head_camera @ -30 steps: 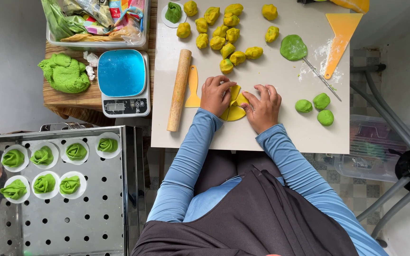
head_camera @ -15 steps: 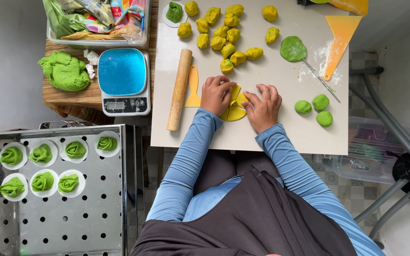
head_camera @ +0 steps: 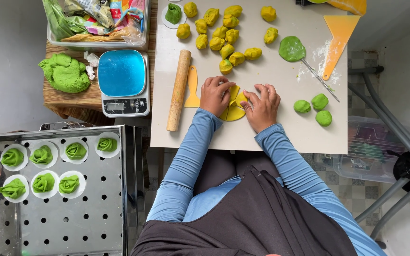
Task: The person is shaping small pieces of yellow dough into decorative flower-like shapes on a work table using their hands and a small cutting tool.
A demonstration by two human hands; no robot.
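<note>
Both hands, left hand (head_camera: 217,95) and right hand (head_camera: 262,105), pressed curled fingers onto the flat yellow dough disc (head_camera: 233,108) on the white board (head_camera: 262,135), gripping nothing.

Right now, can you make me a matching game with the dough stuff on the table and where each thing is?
Things:
1. rolling pin
2. three green dough balls
3. flat yellow dough
4. kitchen scale

Places:
A. under both hands
B. on the wooden stand, beside the big green dough lump
C. just outside the left hand, on the board
D. outside the right hand, on the board

Pairs: 1-C, 2-D, 3-A, 4-B
</note>
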